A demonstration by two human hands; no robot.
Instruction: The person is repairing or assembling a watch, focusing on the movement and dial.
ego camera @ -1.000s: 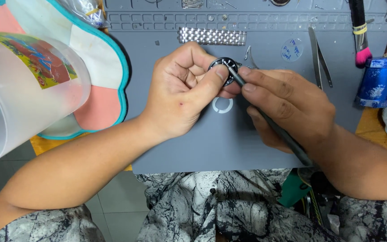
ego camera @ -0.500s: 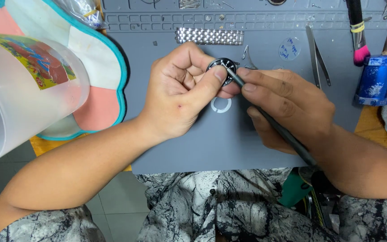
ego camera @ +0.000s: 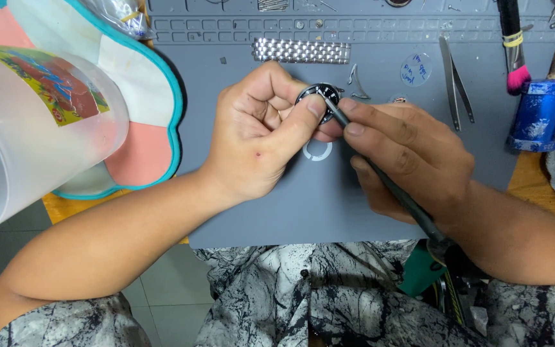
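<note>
— Pinched in our left hand [ego camera: 258, 138], thumb and fingers clamped together on the small round black-dial watch head [ego camera: 319, 95]. We hold it just above the grey rubber work mat [ego camera: 239, 212], mid-mat.

— Right hand [ego camera: 406, 160]?

— Closed around one thin dark metal rod tool [ego camera: 393, 193]; its tip touches the watch head's rim, beside our left thumb.

— Look of the watch head?

— Round, black face, pale markers, shiny metal edge. Mostly hidden by our fingers.

— Counts?

— We count one watch head, one rod tool, one silver link bracelet strip [ego camera: 301, 51] lying flat near the mat's far edge, one pair of steel tweezers [ego camera: 455, 77], one white ring [ego camera: 317, 150] on the mat just under our left hand, one pink-tipped brush [ego camera: 514, 58] in a blue holder [ego camera: 537, 115].

— Textures?

— Mat is matte, smooth, with a moulded tray grid along the top. Bracelet is ribbed and glossy. At left, one translucent plastic jug [ego camera: 33, 128] over a scalloped pink-and-white pad with teal rim [ego camera: 142, 122].
</note>
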